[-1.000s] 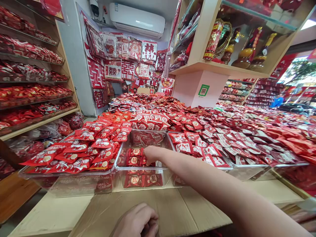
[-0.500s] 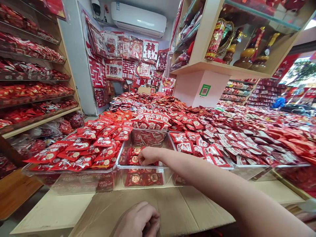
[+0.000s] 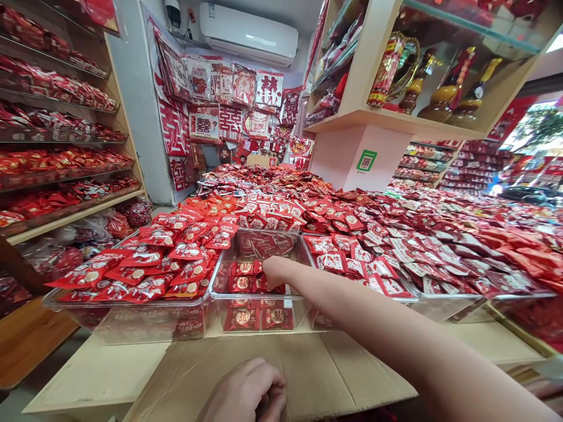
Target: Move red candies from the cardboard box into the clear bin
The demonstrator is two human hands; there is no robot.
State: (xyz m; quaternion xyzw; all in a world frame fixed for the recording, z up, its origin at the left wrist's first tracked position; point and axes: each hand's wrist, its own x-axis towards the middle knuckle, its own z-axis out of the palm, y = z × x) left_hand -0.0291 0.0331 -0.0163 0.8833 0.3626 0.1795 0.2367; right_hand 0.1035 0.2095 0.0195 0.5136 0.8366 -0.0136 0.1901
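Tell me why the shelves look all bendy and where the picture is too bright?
Head view: the wide lens bows the wooden wall shelves and the pale overhead shelf unit near the edges; daylight at the far right washes out; the clear plastic bin throws glare off its walls; the right hand in it looks sharp, the left hand sits shaded at the bottom edge.

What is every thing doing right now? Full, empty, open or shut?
Clear middle bin: open on top, partly filled with red packets.
Left bin: heaped full.
Right hand: reaching down inside the middle bin, on the packets.
Left hand: curled, resting on the cardboard box.
Cardboard box: flap lies flat.
Air conditioner: flap shut.
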